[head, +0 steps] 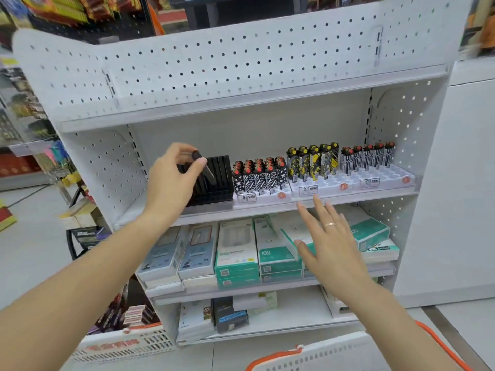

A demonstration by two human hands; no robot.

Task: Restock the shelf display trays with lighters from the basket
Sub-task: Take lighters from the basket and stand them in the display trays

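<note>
Tray tag, middle shelf, left white tray (pixel 263 197): "NBM" on a small label (pixel 251 197) at the near edge.
Tray tag, middle white tray (pixel 325 186): "NBM" on its label (pixel 312 189).
Tray tag, right white tray (pixel 385 180): "NBM", faint, on its label (pixel 374 181).
Round orange stickers (pixel 343 186): a digit on each, too blurred to read.
Teal-and-white box (pixel 276 250), lower shelf: "3in1" and "100".
Other boxes and basket print (pixel 113 341): unreadable.
</note>
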